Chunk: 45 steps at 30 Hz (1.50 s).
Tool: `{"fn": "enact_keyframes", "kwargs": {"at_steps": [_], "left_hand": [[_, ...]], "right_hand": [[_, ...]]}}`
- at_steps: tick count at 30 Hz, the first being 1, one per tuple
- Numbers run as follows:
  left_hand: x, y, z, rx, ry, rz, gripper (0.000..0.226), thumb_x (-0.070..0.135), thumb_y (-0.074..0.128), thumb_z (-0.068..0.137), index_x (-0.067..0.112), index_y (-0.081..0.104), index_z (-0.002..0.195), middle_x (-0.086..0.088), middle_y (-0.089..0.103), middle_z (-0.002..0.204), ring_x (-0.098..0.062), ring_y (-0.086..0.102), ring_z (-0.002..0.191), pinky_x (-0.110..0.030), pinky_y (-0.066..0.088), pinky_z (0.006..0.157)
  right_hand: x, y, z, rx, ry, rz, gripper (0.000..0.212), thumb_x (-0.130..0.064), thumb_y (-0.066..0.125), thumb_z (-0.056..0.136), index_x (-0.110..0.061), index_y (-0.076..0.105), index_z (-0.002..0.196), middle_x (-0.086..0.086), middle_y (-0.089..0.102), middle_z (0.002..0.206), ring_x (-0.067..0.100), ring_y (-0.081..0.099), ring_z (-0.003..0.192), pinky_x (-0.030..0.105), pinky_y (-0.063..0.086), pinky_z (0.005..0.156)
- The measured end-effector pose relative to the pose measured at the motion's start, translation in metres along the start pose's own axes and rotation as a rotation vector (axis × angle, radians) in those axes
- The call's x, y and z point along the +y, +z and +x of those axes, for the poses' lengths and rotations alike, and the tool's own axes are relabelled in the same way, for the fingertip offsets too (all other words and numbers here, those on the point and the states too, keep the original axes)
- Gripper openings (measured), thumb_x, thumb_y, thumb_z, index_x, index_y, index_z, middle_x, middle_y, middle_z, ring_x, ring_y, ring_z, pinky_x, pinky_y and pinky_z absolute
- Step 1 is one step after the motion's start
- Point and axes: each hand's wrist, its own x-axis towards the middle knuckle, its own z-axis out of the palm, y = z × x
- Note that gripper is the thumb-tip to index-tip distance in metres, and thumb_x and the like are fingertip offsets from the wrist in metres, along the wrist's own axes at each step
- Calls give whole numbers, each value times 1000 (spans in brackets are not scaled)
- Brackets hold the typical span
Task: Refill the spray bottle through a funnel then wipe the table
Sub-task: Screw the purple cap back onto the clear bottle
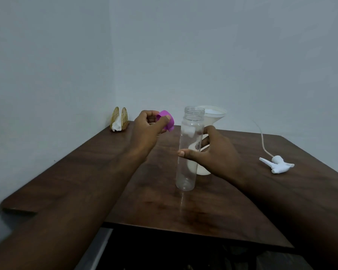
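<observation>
Head view: left hand (146, 126) pinches a purple funnel (166, 120) above the counter (203, 207); right hand (213, 152) loosely cups the upright clear bottle (189, 152). White jug (213, 117) stands behind it, spray head (277, 164) lies right, napkin holder (119, 119) far left.

Dark wooden table (86, 172) bears bottle (189, 149), jug (213, 117), sprayer (277, 164), napkin holder (119, 119).

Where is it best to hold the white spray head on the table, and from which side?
Probably grip the spray head at its round cap, from above: it lies flat on the table, its thin trigger and nozzle stick out sideways, and the tube trails behind.
</observation>
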Motion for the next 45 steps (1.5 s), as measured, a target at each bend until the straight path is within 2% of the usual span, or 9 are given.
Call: {"fn": "enact_keyframes", "kwargs": {"at_steps": [3, 8, 17, 20, 23, 28, 31, 36, 45], "left_hand": [[10, 3, -2, 89, 72, 30, 39, 37, 75, 72, 20, 58, 103, 2, 65, 99, -16, 67, 95, -38, 58, 81], [38, 15, -10, 204, 304, 63, 42, 25, 73, 82, 14, 52, 116, 0, 62, 108, -10, 65, 94, -13, 53, 74], [73, 55, -25, 67, 579, -21, 55, 25, 74, 78, 6, 45, 120, -14, 58, 116, -24, 63, 106, -37, 55, 90], [67, 56, -31, 31, 561, -45, 62, 32, 72, 76, 5, 41, 123, -13, 57, 115, -23, 63, 107, -40, 53, 93], [51, 48, -34, -7, 502, 125, 85, 45, 76, 71, 15, 31, 137, -6, 50, 129, -14, 53, 118, -25, 45, 101], [20, 40, -44, -208, 155, 240, 115, 62, 78, 57, 32, 13, 146, 8, 42, 137, -5, 46, 118, -12, 40, 88], [7, 47, -44, -266, 73, 244, 96, 58, 79, 62, 30, 31, 141, 14, 52, 127, -5, 54, 110, -22, 48, 89], [2, 46, -39, -264, 109, 240, 38, 30, 76, 78, 30, 54, 110, 13, 65, 96, -4, 64, 85, -14, 49, 68], [4, 20, -32, -212, 163, 240, 27, 13, 73, 80, 23, 55, 98, 1, 64, 84, -4, 63, 73, -8, 48, 61]], "right_hand": [[-8, -13, -4, 81, 11, 9, 70, -70, 75, 63, -27, 53, 114, -11, 66, 90, 2, 63, 82, 24, 49, 68], [-35, -56, 9, 411, -186, 162, 44, -65, 65, 80, -22, 65, 90, -4, 69, 73, 12, 67, 60, 37, 57, 63], [-87, -85, 49, 13, -199, 198, 40, -56, 61, 88, -18, 68, 100, 3, 75, 83, 16, 73, 75, 30, 61, 65], [-85, -81, 49, -63, -251, 164, 33, -48, 66, 89, -19, 71, 102, 5, 76, 81, 15, 72, 77, 28, 59, 68], [-78, -84, 49, -65, -260, 118, 31, -47, 66, 89, -21, 69, 106, 2, 75, 81, 12, 72, 77, 29, 60, 73], [-63, -90, 55, -162, -218, 41, 26, -32, 65, 93, -26, 64, 118, -5, 70, 104, 16, 70, 92, 48, 57, 90], [-59, -85, 55, -268, -227, -42, 30, -26, 63, 95, -26, 59, 125, -5, 66, 117, 12, 68, 98, 41, 56, 91], [-57, -76, 60, -358, -267, -82, 32, -25, 59, 97, -27, 56, 129, -4, 63, 124, 9, 65, 105, 32, 54, 93], [-74, -53, 73, -441, -382, -125, 36, -19, 60, 97, -23, 56, 133, -6, 64, 125, 6, 62, 110, 24, 49, 97]]}}
